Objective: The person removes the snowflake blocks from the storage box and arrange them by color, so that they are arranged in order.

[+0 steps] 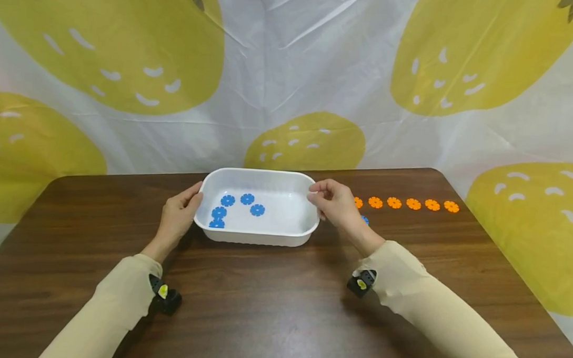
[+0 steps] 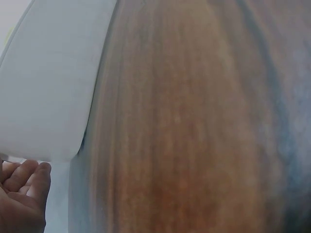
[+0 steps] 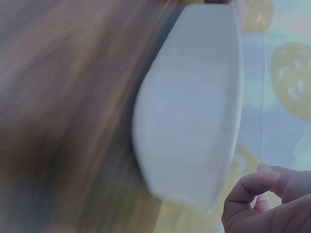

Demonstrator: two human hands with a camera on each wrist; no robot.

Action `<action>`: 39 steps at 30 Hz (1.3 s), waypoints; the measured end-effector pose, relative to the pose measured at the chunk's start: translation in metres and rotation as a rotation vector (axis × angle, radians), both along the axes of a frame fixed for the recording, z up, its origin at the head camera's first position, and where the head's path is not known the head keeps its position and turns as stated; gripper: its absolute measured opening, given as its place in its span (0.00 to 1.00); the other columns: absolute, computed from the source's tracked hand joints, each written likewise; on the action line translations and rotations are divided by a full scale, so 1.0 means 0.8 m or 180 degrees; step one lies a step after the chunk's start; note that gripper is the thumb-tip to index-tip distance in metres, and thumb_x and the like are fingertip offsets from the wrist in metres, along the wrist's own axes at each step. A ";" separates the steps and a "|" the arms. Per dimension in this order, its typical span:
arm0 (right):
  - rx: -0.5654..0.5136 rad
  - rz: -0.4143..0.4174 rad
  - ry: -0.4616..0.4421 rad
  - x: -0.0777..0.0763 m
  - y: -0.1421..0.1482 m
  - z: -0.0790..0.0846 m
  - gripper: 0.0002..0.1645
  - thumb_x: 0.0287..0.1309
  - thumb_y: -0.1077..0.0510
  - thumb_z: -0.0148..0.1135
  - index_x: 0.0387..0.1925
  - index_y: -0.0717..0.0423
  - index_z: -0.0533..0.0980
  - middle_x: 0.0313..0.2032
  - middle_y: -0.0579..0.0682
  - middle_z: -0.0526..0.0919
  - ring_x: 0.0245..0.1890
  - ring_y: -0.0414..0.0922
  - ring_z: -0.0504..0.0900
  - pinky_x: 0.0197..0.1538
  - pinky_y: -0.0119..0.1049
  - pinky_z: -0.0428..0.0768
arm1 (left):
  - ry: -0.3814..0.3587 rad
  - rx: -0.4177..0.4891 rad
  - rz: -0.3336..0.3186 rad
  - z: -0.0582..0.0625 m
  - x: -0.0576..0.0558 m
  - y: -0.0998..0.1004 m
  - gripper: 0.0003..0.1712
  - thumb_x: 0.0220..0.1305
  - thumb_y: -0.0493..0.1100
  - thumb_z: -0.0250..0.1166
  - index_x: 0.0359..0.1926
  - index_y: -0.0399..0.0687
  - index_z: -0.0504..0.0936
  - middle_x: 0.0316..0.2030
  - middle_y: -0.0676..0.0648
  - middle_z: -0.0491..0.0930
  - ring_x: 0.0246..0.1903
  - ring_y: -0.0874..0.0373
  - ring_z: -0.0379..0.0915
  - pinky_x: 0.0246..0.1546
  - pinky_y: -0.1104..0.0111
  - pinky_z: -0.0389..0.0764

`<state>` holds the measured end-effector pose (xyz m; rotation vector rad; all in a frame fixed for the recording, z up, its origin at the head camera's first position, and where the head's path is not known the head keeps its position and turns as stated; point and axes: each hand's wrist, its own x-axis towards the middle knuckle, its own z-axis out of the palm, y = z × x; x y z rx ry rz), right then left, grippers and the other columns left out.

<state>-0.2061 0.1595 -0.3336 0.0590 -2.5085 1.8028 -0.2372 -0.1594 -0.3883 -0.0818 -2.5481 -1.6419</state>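
Note:
A white plastic basin [image 1: 251,238] stands between both hands, with several blue notched snowflake discs [image 1: 247,199] in its left half. My left hand [image 1: 175,217] holds the basin's left end, thumb and fingers at the rim. In the left wrist view, curled fingers [image 2: 22,182] show at the end of the basin wall [image 2: 53,77]. At the opposite end, my right hand [image 1: 338,206] pinches the rim, its thumb and forefinger reaching over the edge. In the right wrist view, the thumb and forefinger [image 3: 255,189] are bent close to the end of the basin [image 3: 184,107].
Orange snowflake discs [image 1: 413,204] lie in a row on the brown wooden table [image 1: 263,315], right of the basin. A blue disc [image 1: 365,220] shows partly behind the right forearm. A white curtain with yellow fruit prints [image 1: 307,140] hangs behind the table.

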 end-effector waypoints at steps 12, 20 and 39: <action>0.0169 0.0181 -0.0285 -0.028 -0.079 -0.022 0.13 0.56 0.67 0.62 0.43 0.70 0.75 0.20 0.46 0.69 0.15 0.37 0.67 0.17 0.25 0.67 | 0.0132 -0.0024 0.0032 -0.005 -0.001 0.001 0.24 0.70 0.43 0.53 0.63 0.40 0.70 0.61 0.41 0.70 0.61 0.50 0.67 0.59 0.59 0.71; 0.0382 0.0261 -0.0511 -0.038 -0.099 -0.033 0.15 0.51 0.69 0.64 0.42 0.70 0.76 0.17 0.45 0.70 0.13 0.36 0.67 0.18 0.24 0.68 | 0.0104 0.0018 0.0034 -0.004 -0.001 0.004 0.24 0.70 0.44 0.53 0.64 0.41 0.69 0.62 0.41 0.69 0.62 0.50 0.65 0.61 0.60 0.70; 0.0917 0.0186 -0.0850 -0.054 -0.107 -0.039 0.15 0.49 0.66 0.67 0.40 0.65 0.76 0.21 0.47 0.72 0.17 0.37 0.69 0.20 0.23 0.71 | 0.0109 0.0020 0.0003 -0.003 -0.004 0.011 0.24 0.70 0.43 0.53 0.64 0.41 0.69 0.62 0.41 0.69 0.61 0.49 0.67 0.59 0.60 0.71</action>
